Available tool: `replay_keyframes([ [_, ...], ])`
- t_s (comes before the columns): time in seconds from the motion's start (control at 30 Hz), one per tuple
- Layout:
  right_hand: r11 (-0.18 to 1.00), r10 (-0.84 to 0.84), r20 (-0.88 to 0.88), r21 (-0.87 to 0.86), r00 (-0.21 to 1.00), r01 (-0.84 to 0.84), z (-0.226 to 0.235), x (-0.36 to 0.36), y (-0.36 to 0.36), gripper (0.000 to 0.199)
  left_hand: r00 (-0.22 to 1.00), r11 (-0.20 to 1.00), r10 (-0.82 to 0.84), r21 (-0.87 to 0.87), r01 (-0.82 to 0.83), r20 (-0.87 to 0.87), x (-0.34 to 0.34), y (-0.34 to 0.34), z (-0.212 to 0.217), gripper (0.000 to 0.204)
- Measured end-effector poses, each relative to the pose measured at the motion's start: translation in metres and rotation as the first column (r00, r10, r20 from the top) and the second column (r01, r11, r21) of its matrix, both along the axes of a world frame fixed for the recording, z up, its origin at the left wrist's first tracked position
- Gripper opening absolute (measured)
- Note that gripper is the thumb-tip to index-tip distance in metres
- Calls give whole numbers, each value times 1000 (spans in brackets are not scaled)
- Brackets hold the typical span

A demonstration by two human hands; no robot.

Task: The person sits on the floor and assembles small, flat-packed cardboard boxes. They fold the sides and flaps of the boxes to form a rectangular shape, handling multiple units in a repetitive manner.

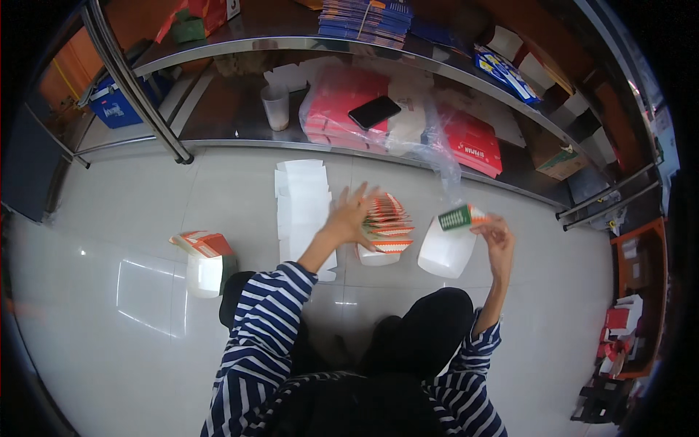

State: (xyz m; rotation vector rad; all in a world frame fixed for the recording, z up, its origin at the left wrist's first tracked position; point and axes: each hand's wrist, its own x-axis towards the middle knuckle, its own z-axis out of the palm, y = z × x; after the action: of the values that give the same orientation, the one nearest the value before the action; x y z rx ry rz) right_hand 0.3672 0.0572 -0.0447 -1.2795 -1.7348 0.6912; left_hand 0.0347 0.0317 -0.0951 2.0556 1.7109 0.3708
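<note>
Low in the frame, the person's dark knees are jutting over the pale floor. Right of centre, a white-lined carton is lying near the knees, and the right hand appears to be pinching the orange end of its green panel, fingers narrow. At centre, the left hand is hovering at the left side of a fanned stack of orange-patterned cartons, fingers spread wide; blur is hiding whether they are touching it. The step in hand seems to be setting out and shaping cartons; the next move is probably calling for a steady right pinch while the left fingers are narrowing on one piece alone. At left, another opened carton is standing apart, and white flat sheets are lying between it and the stack. Farther up, a low shelf is bearing red flat packs.
</note>
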Motion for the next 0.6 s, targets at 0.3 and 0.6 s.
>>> replay_keyframes([
  [0.3,974,94,-76,-200,993,-107,-83,10,-48,18,970,913,-187,338,231,-158,48,6,-67,87],
  [0.6,931,353,-97,-66,931,-359,-101,-32,-29,17,978,737,-169,642,210,-126,53,34,-70,33],
])
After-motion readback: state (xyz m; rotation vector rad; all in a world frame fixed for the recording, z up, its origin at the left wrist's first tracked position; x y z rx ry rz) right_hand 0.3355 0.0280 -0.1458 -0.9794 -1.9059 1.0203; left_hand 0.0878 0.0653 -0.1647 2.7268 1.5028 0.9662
